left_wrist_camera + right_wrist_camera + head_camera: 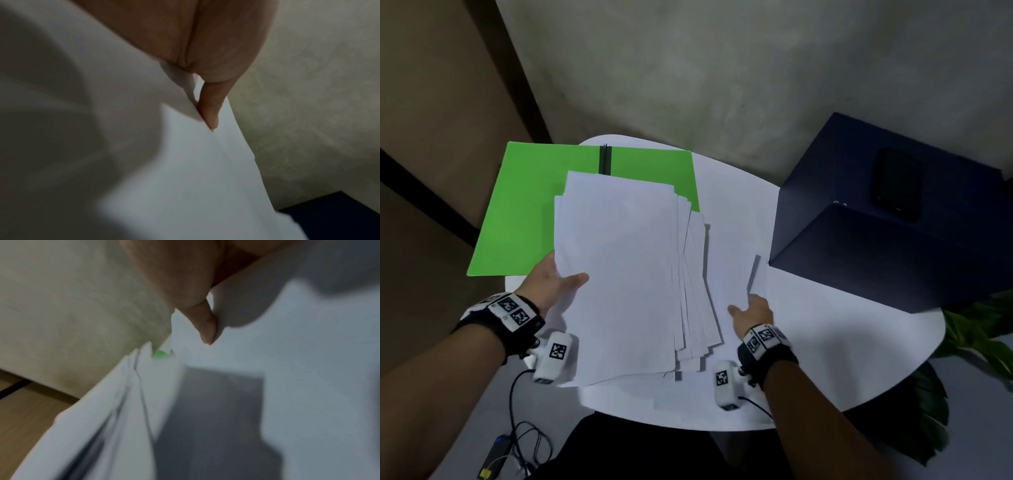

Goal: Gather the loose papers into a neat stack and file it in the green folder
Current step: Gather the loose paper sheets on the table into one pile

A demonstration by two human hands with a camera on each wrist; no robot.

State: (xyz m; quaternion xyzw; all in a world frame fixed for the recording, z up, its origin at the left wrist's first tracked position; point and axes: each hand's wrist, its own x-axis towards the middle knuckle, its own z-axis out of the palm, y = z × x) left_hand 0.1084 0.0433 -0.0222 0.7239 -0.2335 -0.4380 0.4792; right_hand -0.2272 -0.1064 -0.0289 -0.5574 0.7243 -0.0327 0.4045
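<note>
The papers (616,274) are plain white sheets in an uneven stack, with many edges fanned out on its right side. The stack lies over the white tabletop (825,342) and partly over the green folder (524,212), which lies flat and has a dark band at its far edge. The left hand (551,281) pinches the stack's left edge, thumb on top. The right hand (753,313) holds a separate sheet (736,260) at the right; how its fingers lie I cannot tell.
</note>
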